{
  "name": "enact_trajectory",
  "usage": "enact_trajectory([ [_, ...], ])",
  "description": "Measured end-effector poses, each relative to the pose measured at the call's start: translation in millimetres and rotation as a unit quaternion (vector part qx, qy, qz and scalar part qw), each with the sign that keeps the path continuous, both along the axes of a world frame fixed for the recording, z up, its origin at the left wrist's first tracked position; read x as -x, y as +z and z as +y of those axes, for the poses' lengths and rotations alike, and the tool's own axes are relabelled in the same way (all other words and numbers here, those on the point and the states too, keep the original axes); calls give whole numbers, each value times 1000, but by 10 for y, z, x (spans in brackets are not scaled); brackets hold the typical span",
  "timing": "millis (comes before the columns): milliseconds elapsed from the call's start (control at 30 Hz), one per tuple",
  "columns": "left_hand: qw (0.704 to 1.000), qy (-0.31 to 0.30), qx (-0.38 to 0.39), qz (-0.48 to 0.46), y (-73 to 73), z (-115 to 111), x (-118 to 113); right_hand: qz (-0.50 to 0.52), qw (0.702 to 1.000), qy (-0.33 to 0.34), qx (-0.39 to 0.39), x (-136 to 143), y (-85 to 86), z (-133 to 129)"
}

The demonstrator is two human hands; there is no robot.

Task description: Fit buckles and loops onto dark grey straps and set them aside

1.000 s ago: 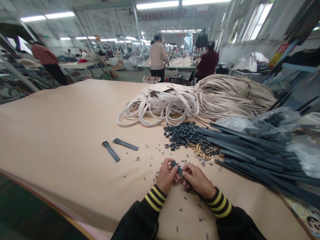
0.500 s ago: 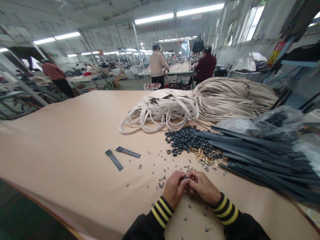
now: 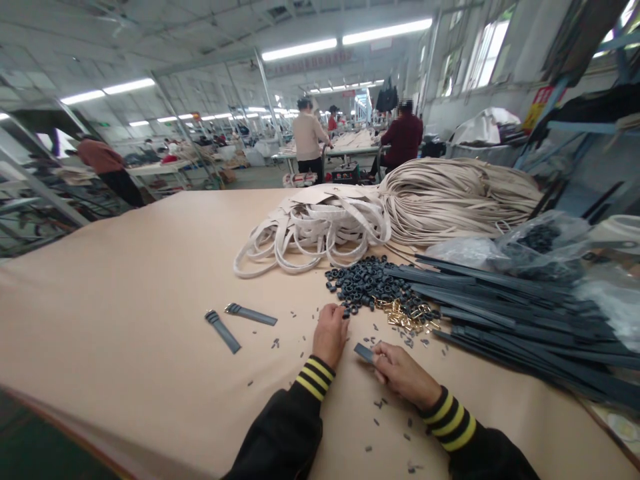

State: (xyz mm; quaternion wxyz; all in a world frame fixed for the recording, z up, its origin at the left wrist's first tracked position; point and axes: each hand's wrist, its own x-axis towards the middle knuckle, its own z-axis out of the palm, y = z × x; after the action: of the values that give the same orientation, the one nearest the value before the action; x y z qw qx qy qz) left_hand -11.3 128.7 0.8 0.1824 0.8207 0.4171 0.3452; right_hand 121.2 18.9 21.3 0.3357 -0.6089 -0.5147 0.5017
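My left hand (image 3: 330, 337) reaches to the near edge of a pile of small dark strap loops (image 3: 367, 277). Its fingers are bent together at one dark strap loop (image 3: 345, 313); the fingertips are partly hidden. Lower and to the right, my right hand (image 3: 403, 373) is closed on a short dark strap (image 3: 363, 352), whose flat end sticks out leftward from the fingers. Gold buckles (image 3: 405, 315) lie heaped beside the loops. To the left, two dark straps with gold buckles, one nearer (image 3: 223, 332) and one farther (image 3: 253, 314), lie flat on the table.
Long dark strips (image 3: 500, 313) stretch across the right side. Pale looped straps (image 3: 315, 230) and a big beige bundle of strips (image 3: 455, 200) lie behind. Plastic bags (image 3: 545, 243) stand at the right. Small dark bits are scattered over the table (image 3: 125, 287). Several people work farther back.
My hands, together before, are now apart. The left has moved up to the loop pile; the right has stayed low, the strap now showing in it. The view has shifted slightly.
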Motion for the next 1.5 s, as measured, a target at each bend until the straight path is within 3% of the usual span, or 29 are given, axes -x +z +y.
enact_trajectory([
  [133,996,5,62,70,-7,187,-91,-16,1000,-1,-25,-25,45,4],
  [200,995,-9,96,13,-13,139,-89,-22,999,-16,-40,-29,70,1],
  [267,975,-45,200,-89,-12,18,-63,-52,996,-42,-67,-29,94,-1],
  [300,945,-69,282,-150,-8,-59,-48,-75,992,-59,-83,-29,103,-2],
  [367,848,-105,441,-273,6,-218,-24,-123,982,-89,-111,-27,108,1],
  [433,754,-104,530,-373,21,-350,-15,-162,974,-96,-129,-26,93,8],
  [467,726,-92,546,-407,26,-397,-15,-177,971,-91,-134,-26,79,11],
  [533,702,-69,551,-446,26,-450,-18,-201,967,-76,-136,-28,51,17],
  [633,713,-73,534,-447,-3,-450,-8,-220,965,-47,-133,-44,34,15],
  [800,793,-136,476,-356,-68,-444,42,-244,962,33,-120,-164,96,-15],
  [900,816,-162,453,-319,-79,-499,41,-242,961,92,-96,-257,141,-35],
  [1067,815,-183,478,-270,-64,-586,-6,-211,962,129,-112,-227,162,-50],
  [1333,774,-100,498,-378,-83,-588,-71,-202,973,-9,-110,-17,96,-41],
  [1500,804,-100,491,-319,-99,-614,-100,-221,968,5,-121,-46,65,-51],
])
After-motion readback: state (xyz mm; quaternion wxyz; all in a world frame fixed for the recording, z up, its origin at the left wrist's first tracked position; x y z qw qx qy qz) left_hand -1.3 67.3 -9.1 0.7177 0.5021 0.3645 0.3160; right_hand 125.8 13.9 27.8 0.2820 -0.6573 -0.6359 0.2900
